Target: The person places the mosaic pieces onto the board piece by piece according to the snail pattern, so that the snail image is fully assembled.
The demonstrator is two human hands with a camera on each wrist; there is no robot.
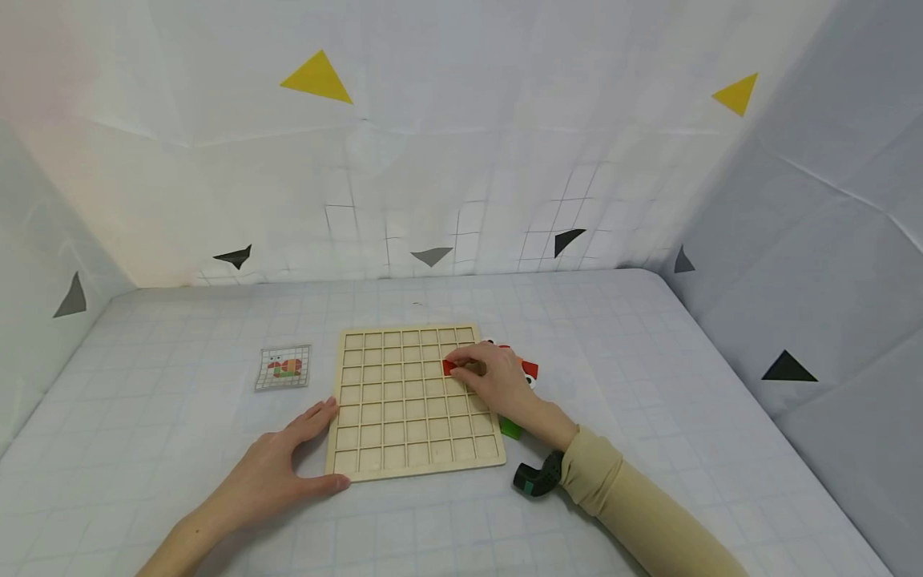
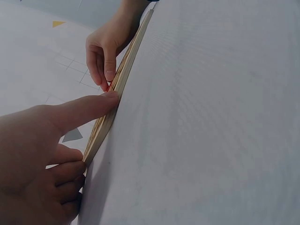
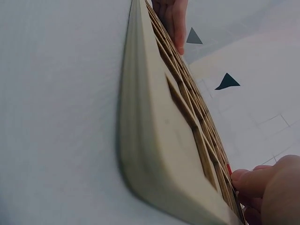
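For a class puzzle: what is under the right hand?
Part of the wooden grid board lies under the right hand, which pinches a red piece. A green piece and other pieces peek out; their covered parts and number cannot be seen.

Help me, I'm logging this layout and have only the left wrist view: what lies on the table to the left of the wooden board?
Observer: A small printed card showing a coloured figure on a grid.
Operator: And beside the board on the right?
Observer: Coloured pieces, including red and green, partly hidden by the right hand.
Operator: Where on the grid is the red piece at that hand's fingertips?
Observer: Toward the far edge, right of the middle.
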